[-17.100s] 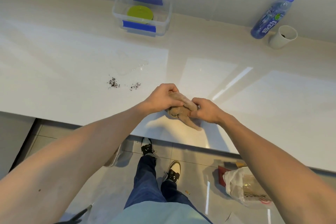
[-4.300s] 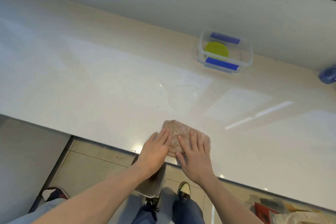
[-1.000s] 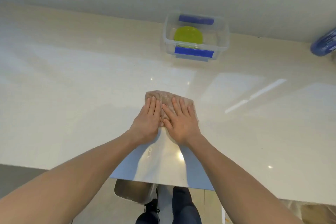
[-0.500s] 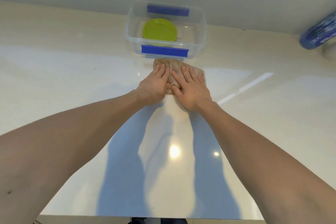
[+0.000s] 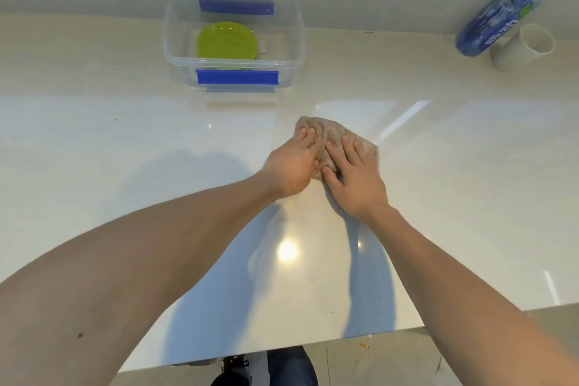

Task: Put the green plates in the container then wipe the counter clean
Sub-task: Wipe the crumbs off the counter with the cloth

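Note:
Green plates [image 5: 227, 44] lie stacked inside a clear plastic container [image 5: 296, 28] with blue clips, at the back of the pale counter [image 5: 125, 150]. A brownish cloth [image 5: 332, 130] lies flat on the counter, nearer me and to the right of the container. My left hand [image 5: 291, 166] and my right hand [image 5: 357, 178] press side by side on the cloth, palms down with fingers stretched forward. The hands hide most of the cloth's near part.
A blue-labelled bottle [image 5: 507, 12] and a white cup [image 5: 523, 47] stand at the back right by the wall. The counter's front edge runs along the bottom, with tiled floor and my shoes below it.
Both hands and the cloth have slid away from the container's front, back toward me and to the right. The container and plates have not moved.

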